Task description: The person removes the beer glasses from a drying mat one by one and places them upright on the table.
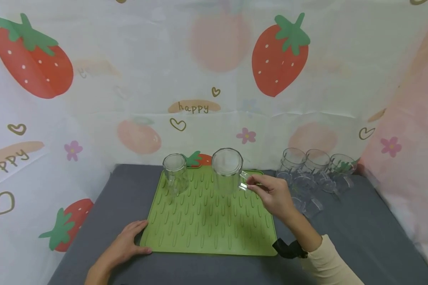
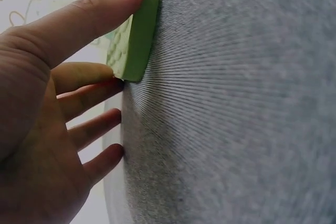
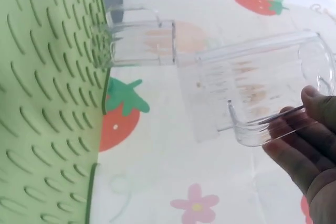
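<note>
My right hand (image 1: 272, 196) pinches the handle of a clear mug (image 1: 225, 180) between thumb and fingers. In the right wrist view the held mug (image 3: 252, 82) hangs above the ribbed green drying mat (image 3: 47, 124). A second clear mug (image 1: 176, 176) stands at the back left of the mat (image 1: 207, 237). At the mat's front left corner, my left hand (image 1: 126, 243) rests with its thumb along the front edge and its fingers spread by the left side. In the left wrist view the thumb (image 2: 89, 22) lies against the mat's edge (image 2: 144, 35).
Several more clear mugs (image 1: 312, 170) stand grouped at the back right, beside the mat, on the grey tabletop (image 1: 360, 233). A strawberry-printed cloth (image 1: 146, 71) hangs behind the table and along both sides.
</note>
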A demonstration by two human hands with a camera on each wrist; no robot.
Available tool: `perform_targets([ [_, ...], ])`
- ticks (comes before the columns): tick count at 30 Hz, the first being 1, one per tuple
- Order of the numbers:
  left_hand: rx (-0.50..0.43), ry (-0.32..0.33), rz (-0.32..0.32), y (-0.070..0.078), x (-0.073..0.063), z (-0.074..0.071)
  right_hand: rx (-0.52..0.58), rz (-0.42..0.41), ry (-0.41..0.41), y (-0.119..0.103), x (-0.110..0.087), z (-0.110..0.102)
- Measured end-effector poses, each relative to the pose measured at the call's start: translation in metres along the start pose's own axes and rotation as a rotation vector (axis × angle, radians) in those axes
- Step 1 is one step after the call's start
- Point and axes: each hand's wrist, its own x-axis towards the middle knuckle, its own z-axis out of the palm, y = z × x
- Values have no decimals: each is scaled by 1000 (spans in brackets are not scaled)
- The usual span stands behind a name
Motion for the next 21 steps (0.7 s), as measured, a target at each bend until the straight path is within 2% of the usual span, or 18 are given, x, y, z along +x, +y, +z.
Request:
perform_targets([
  [6, 44, -24, -1, 6, 1, -2, -84, -146, 16, 0, 2, -9],
  [11, 117, -65, -43, 15, 5, -6, -120, -256, 24, -2, 3, -16],
  [16, 155, -106, -97, 21, 7, -8, -144, -337, 16, -5, 4, -22],
  [21, 175, -110, -124, 25, 7, -10, -187, -391, 8, -9, 6, -28],
])
